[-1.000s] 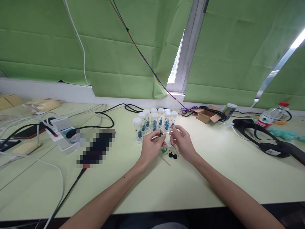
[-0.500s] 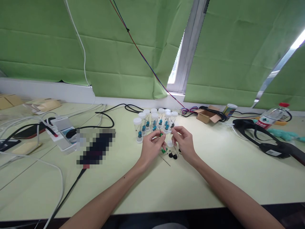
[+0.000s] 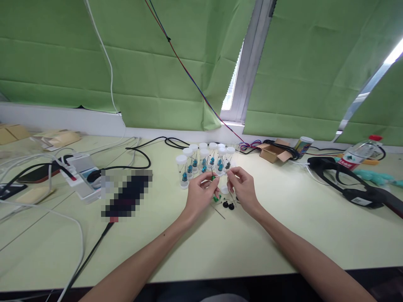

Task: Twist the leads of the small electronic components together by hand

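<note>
My left hand is closed in a pinch on a small green part with a thin dark pin rising from it. Opposite it, my right hand has its thumb and forefinger pressed together; what they hold is too small to make out. A thin rod shows below the right fingers. Under the hands lie another green part, black round pieces, a loose metal rod and a white cap. Just beyond stand several clear white-capped tubes with blue parts inside.
A power strip and cables lie on the left. Along the back right are an open cardboard box and a printed can. A black headset and a red-capped bottle are at the right.
My right hand has shifted slightly and its fingers have drawn closer together. The clear piece seen between the hands a second ago is less distinct. My left hand stays nearly still.
</note>
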`<state>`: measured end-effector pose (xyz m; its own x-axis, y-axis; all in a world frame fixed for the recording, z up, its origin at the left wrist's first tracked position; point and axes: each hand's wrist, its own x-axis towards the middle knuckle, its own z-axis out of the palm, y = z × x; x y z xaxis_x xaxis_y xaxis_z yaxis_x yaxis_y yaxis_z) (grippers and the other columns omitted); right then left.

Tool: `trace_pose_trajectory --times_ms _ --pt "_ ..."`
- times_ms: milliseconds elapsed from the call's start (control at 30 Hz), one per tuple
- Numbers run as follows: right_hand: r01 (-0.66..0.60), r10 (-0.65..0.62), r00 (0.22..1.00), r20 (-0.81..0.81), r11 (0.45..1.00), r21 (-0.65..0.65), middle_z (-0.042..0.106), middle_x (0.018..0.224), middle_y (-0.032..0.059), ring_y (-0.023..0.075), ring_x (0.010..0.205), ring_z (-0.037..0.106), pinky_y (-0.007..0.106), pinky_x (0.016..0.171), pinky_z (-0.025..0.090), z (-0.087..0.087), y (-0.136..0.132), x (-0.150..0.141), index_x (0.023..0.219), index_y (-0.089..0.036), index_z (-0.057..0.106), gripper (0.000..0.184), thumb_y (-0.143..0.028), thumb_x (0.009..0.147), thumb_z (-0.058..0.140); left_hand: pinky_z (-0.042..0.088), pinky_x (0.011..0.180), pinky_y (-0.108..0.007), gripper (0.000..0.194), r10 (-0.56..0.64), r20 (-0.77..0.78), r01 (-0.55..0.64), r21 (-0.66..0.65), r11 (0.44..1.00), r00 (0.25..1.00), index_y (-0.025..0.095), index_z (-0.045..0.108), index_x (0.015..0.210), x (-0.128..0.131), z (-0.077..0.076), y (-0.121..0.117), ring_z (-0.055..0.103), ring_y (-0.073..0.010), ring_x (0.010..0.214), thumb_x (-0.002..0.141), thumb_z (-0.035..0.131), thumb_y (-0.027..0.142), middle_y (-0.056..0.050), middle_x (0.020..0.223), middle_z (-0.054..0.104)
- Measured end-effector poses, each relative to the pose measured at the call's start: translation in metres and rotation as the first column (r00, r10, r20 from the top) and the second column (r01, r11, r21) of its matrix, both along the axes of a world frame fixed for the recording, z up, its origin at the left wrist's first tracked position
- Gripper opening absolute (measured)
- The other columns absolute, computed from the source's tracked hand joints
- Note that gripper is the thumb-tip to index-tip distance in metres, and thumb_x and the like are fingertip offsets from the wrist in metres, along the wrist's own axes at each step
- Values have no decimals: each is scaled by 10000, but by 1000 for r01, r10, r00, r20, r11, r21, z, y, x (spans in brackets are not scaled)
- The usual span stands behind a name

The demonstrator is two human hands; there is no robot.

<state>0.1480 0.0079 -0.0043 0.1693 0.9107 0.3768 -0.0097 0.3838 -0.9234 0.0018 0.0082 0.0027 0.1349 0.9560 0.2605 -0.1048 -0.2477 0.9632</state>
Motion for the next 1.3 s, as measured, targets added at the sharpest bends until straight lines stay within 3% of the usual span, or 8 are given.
trace_pose_trajectory --times_ms 533,933,1100,1300 --pt "-11 12 997 72 1000 -13 443 464 -67 79 377 392 223 395 312 3 -3 0 699 -198 534 328 -478 836 637 493 540 -271 174 13 -57 -11 37 999 998 187 621 831 -1 1 0 563 -131 480 783 653 351 17 595 587" --pt "-44 44 999 -8 999 -23 428 435 -74 69 363 377 216 391 287 1 -1 1 680 -195 526 320 -443 826 665 479 506 -258 180 38 -82 -34 51 998 996 183 620 816 0 1 -1 551 -122 458 777 660 354 23 582 570" --pt "-160 152 974 -166 986 -38 401 484 -83 65 372 408 210 383 285 -3 2 1 700 -190 542 300 -423 816 690 484 521 -261 181 8 -5 -8 9 1000 1000 183 616 829 0 0 0 552 -121 475 783 663 351 22 591 565" --pt "-340 287 896 -337 934 -108 506 620 -53 54 408 440 210 391 311 -1 1 2 770 -187 580 281 -431 788 718 489 535 -263 199 0 44 1 -27 1000 999 177 621 845 -1 -3 0 569 -120 490 791 666 363 21 613 570"
